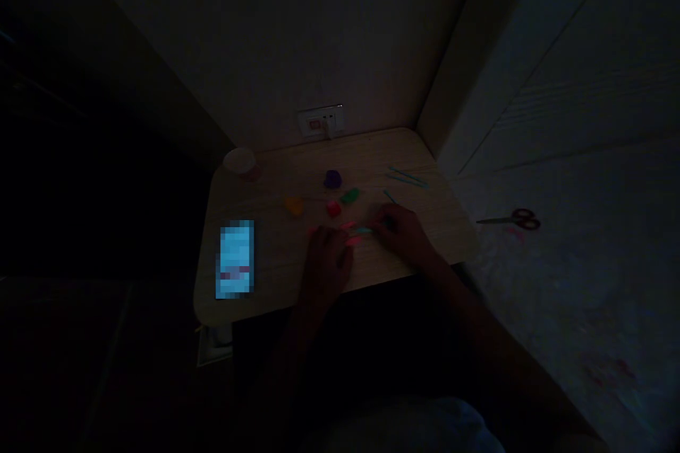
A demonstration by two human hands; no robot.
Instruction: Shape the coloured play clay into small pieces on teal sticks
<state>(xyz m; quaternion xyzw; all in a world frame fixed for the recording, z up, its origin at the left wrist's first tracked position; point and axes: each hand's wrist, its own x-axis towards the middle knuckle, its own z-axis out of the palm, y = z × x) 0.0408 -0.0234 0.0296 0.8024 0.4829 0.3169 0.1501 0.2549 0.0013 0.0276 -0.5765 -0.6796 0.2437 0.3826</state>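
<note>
In the dim light, my left hand is closed at the pink shape, which has several lobes and looks like modelling clay. My right hand pinches a thin teal stick, whose far end reaches in among the pink lobes. Just beyond my fingers lie a red lump, a green leaf-like lump, a purple lump and a yellow-orange lump. Another short teal stick pokes out behind my right hand. My fingers hide part of the pink shape.
Two teal sticks lie at the back right of the small wooden table. A lit phone rests at left, with a pale cup behind it. Scissors lie on the pale surface to the right. A socket is on the wall.
</note>
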